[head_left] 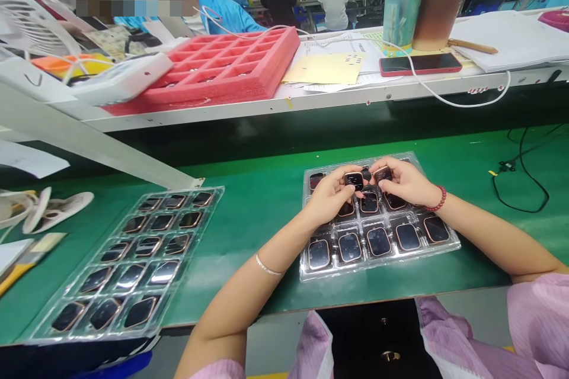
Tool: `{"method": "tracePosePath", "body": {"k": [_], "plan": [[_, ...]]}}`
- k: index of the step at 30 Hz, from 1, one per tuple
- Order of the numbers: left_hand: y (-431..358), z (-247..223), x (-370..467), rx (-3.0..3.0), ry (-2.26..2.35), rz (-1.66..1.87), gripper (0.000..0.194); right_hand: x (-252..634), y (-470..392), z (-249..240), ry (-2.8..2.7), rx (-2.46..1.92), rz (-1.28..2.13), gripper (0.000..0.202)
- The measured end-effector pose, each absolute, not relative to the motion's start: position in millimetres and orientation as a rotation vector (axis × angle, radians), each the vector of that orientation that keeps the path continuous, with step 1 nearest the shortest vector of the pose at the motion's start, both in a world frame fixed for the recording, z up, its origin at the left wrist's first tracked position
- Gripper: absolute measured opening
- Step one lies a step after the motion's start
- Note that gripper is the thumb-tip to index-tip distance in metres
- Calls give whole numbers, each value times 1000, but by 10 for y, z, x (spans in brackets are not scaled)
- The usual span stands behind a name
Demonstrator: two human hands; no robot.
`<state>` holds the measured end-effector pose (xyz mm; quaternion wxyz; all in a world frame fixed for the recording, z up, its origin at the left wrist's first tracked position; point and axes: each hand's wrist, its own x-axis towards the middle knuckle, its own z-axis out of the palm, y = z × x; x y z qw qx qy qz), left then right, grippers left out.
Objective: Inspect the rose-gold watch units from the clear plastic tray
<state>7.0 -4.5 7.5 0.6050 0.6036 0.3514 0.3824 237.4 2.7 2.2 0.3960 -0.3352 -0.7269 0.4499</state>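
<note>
Fingers (344, 180) apparently around watch case (354, 180)

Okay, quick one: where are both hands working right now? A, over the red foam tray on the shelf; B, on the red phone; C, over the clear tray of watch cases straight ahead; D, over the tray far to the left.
C: the left hand and the right hand each hold a small watch case above the clear tray in front.

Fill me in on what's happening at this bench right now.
A person holds a small watch case in each hand over a clear tray of such cases on the green belt. The left hand grips one watch case; the right hand grips another. A second tray of cases sits to the left. Behind, a shelf carries a red foam tray.
</note>
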Motion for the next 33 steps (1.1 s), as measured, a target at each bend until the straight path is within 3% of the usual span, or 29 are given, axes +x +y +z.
{"method": "tracePosePath", "body": {"k": [8,13,19,33], "plan": [[-47,83,71,1396,803,877,50,2375,20,22,-1812,-864,1212,33],[-37,48,58,1415,818,880,40,2361,21,49,-1814,-879,1139,22],[-45,52,74,1405,793,902,45,2375,13,55,-1816,-896,1182,32],[-37,39,84,1415,813,918,40,2373,18,37,-1810,-901,1174,33]]}}
